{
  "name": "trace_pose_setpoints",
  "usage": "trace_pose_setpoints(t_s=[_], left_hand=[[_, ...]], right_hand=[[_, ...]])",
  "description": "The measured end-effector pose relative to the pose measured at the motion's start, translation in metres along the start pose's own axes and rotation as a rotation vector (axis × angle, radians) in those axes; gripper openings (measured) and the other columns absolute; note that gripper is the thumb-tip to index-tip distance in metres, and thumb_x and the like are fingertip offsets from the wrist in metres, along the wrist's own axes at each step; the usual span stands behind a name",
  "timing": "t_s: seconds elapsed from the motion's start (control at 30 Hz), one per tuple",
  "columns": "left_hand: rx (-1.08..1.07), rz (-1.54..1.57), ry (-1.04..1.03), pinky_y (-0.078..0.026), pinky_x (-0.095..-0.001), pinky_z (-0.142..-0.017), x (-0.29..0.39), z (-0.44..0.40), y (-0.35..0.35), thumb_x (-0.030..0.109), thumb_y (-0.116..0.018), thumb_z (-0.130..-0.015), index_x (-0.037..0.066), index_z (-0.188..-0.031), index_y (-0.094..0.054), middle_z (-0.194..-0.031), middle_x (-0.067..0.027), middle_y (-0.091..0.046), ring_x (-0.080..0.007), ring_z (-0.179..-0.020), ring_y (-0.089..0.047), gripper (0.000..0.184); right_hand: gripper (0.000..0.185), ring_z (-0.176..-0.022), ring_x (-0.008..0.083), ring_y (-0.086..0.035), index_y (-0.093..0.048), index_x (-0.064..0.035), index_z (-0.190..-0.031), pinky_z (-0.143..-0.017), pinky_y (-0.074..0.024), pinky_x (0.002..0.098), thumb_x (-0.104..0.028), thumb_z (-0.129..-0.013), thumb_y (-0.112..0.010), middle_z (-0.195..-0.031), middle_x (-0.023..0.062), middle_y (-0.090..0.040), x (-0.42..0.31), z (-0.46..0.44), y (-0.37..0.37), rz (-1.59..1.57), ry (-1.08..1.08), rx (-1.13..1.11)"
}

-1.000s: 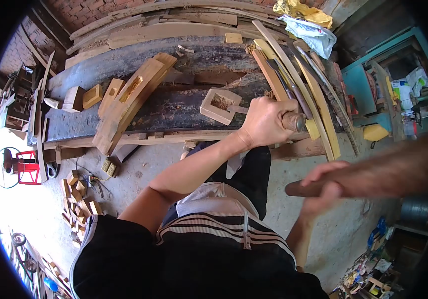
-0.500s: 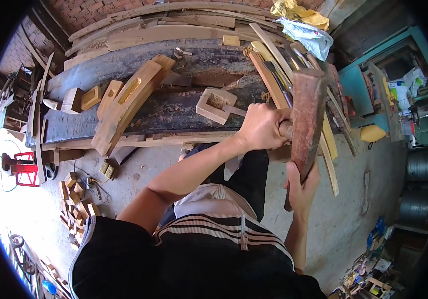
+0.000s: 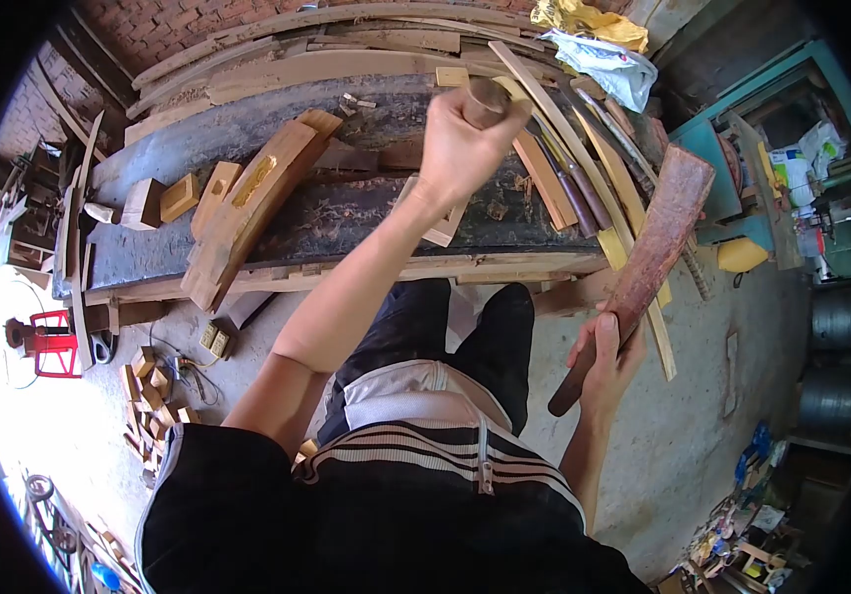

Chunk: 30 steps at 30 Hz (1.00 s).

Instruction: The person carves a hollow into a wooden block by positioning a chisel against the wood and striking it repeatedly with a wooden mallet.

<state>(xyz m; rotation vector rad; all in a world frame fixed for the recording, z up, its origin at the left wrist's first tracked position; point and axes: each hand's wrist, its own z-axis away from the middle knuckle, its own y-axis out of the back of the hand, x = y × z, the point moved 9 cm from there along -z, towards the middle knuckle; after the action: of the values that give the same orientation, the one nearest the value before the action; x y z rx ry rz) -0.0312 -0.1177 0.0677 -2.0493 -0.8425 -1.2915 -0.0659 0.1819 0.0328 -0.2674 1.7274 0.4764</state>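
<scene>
My left hand (image 3: pixel 448 153) is closed round the handle of a chisel (image 3: pixel 488 97), whose round butt end faces up toward me. The blade is hidden below my fist. Under the wrist sits a hollowed wooden block (image 3: pixel 441 234), mostly covered by my hand and forearm. Off to the right, my right hand (image 3: pixel 605 364) grips the narrow end of a reddish-brown wooden mallet (image 3: pixel 663 223), its thick end pointing up and away from me. The mallet is apart from the chisel.
A long mortised timber (image 3: pixel 262 203) lies across the dark bench (image 3: pixel 346 223), with small wooden blocks (image 3: pixel 180 198) to its left. Dark-handled tools (image 3: pixel 584 193) and wood strips (image 3: pixel 638 213) lie at right. Offcuts (image 3: pixel 153 396) are piled on the floor.
My left hand has moved up and left over the block, turning the chisel more upright. The mallet has swung right, away from my left hand, and now tilts rightward.
</scene>
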Motion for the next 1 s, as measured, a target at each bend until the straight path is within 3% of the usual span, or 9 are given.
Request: trace_pose_setpoints(t_s=[0.2,0.3,0.33,0.37,0.47,0.67,0.83,0.93,1.0], left_hand=[[-0.111,-0.047,-0.117,-0.052,-0.0309,-0.062,-0.002,0.019,-0.037,0.012,-0.073,-0.076,0.000,-0.079,-0.067,-0.070,-0.0112,-0.070,-0.0119,-0.065,-0.066,0.014],[-0.184,-0.133,-0.151,-0.054,-0.0351,-0.062,-0.001,0.029,-0.050,0.010,-0.072,-0.072,0.002,-0.081,-0.067,-0.067,-0.0183,-0.065,-0.0352,-0.064,-0.069,0.013],[-0.197,-0.105,-0.191,-0.046,-0.0295,-0.054,0.001,0.034,-0.055,0.010,-0.074,-0.083,0.000,-0.071,-0.058,-0.060,-0.0095,-0.056,-0.0082,-0.056,-0.048,0.023],[-0.190,-0.106,-0.189,-0.046,-0.0295,-0.054,-0.001,0.037,-0.057,0.010,-0.074,-0.083,0.000,-0.071,-0.058,-0.060,-0.0095,-0.056,-0.0082,-0.056,-0.048,0.023],[-0.219,-0.164,-0.252,-0.048,-0.0318,-0.054,0.001,0.043,-0.065,0.008,-0.071,-0.078,0.000,-0.076,-0.060,-0.062,-0.0170,-0.055,-0.0295,-0.050,-0.050,0.014],[-0.272,-0.285,-0.200,-0.056,-0.0442,-0.063,-0.009,0.050,-0.073,0.022,-0.074,-0.072,0.009,-0.088,-0.072,-0.067,-0.0185,-0.065,-0.0401,-0.069,-0.066,0.021],[-0.289,-0.261,-0.186,-0.056,-0.0449,-0.064,-0.008,0.055,-0.075,0.024,-0.074,-0.071,0.012,-0.091,-0.073,-0.068,-0.0183,-0.065,-0.0404,-0.069,-0.066,0.023],[-0.279,-0.338,-0.185,-0.056,-0.0449,-0.064,-0.011,0.053,-0.071,0.025,-0.075,-0.071,0.013,-0.090,-0.073,-0.068,-0.0176,-0.064,-0.0402,-0.069,-0.066,0.023],[-0.278,-0.422,-0.193,-0.055,-0.0448,-0.064,-0.011,0.051,-0.072,0.025,-0.075,-0.071,0.013,-0.089,-0.073,-0.067,-0.0172,-0.064,-0.0400,-0.068,-0.065,0.022]], right_hand=[[0.038,-0.045,0.0114,-0.047,-0.053,-0.0008,-0.110,-0.042,-0.0383,0.0264,-0.037,-0.101,-0.056,-0.063,0.0037,-0.051,0.007,0.003,0.003,0.002,-0.025,-0.006],[0.038,-0.045,0.0112,-0.046,-0.053,-0.0007,-0.110,-0.042,-0.0382,0.0262,-0.037,-0.101,-0.056,-0.063,0.0039,-0.050,0.011,0.003,0.004,0.021,-0.037,0.009],[0.038,-0.045,0.0113,-0.047,-0.053,-0.0006,-0.110,-0.042,-0.0381,0.0262,-0.038,-0.101,-0.055,-0.063,0.0039,-0.050,0.013,0.003,0.005,0.023,-0.054,0.016],[0.039,-0.045,0.0114,-0.047,-0.053,-0.0004,-0.110,-0.042,-0.0379,0.0261,-0.038,-0.101,-0.055,-0.063,0.0039,-0.050,0.014,0.004,0.006,0.026,-0.073,0.024],[0.039,-0.045,0.0113,-0.047,-0.053,-0.0003,-0.110,-0.042,-0.0374,0.0259,-0.038,-0.101,-0.055,-0.063,0.0039,-0.050,0.015,0.003,0.006,0.034,-0.074,0.018],[0.034,-0.049,0.0134,-0.048,-0.053,0.0005,-0.108,-0.045,-0.0432,0.0287,-0.031,-0.097,-0.060,-0.067,0.0057,-0.052,-0.013,-0.006,0.011,-0.013,0.013,0.062],[0.036,-0.053,0.0158,-0.050,-0.054,0.0009,-0.103,-0.049,-0.0431,0.0292,-0.034,-0.094,-0.057,-0.068,0.0083,-0.053,-0.056,-0.013,0.018,-0.321,0.309,0.199],[0.033,-0.059,0.0137,-0.054,-0.057,0.0014,-0.106,-0.054,-0.0444,0.0287,-0.025,-0.088,-0.066,-0.074,0.0053,-0.056,-0.015,-0.022,-0.012,0.370,0.149,-0.118],[0.030,-0.056,0.0130,-0.053,-0.056,0.0023,-0.104,-0.051,-0.0424,0.0284,-0.023,-0.090,-0.062,-0.072,0.0057,-0.055,-0.024,-0.017,-0.014,0.355,0.139,-0.087]])
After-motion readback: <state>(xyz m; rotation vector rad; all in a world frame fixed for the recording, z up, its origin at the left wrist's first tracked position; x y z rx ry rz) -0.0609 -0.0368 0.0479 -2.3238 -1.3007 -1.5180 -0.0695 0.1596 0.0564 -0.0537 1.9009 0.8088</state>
